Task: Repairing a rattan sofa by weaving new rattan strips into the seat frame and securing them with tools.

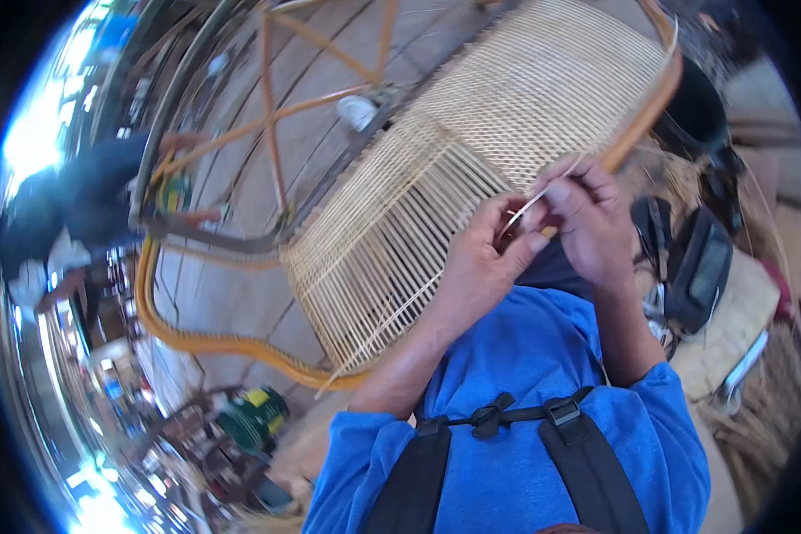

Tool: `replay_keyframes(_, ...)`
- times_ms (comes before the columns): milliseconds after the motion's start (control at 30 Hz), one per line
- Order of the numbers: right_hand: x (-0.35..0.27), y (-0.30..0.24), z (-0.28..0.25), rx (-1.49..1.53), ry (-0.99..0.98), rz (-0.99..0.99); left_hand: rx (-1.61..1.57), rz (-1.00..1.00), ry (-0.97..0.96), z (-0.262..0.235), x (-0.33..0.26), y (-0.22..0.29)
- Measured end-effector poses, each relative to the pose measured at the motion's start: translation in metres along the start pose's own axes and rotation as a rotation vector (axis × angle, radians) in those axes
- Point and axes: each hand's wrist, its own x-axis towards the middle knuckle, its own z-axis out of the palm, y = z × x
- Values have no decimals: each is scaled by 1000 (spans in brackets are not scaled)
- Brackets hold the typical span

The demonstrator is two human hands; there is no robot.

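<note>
A chair frame of orange cane [240,345] carries a panel of pale woven cane [472,133], half dense weave, half loose parallel strands. My left hand [482,262] rests against the panel's near edge, thumb and fingers pinched on a thin pale cane strand [527,206]. My right hand [587,218] is just to its right and pinches the same strand higher up, beside the orange rim. The strand's far end runs into the weave.
Another person in dark clothes [80,200] works on a curved frame at the left. Black bags and gear [694,267] lie to the right, a pile of dry fibre [765,427] lower right, a green and yellow machine [254,414] lower left.
</note>
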Motion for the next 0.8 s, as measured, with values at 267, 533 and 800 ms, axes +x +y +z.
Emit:
replay_keyframes(267,56,76,3,468,-128,286,463,16,369,-99,-42,-40)
replay_keyframes(533,127,189,-12,-627,-30,159,616,-562,450,-222,-101,-96)
replay_keyframes(800,143,182,-54,-1496,1,-20,959,-682,543,-285,-163,-144)
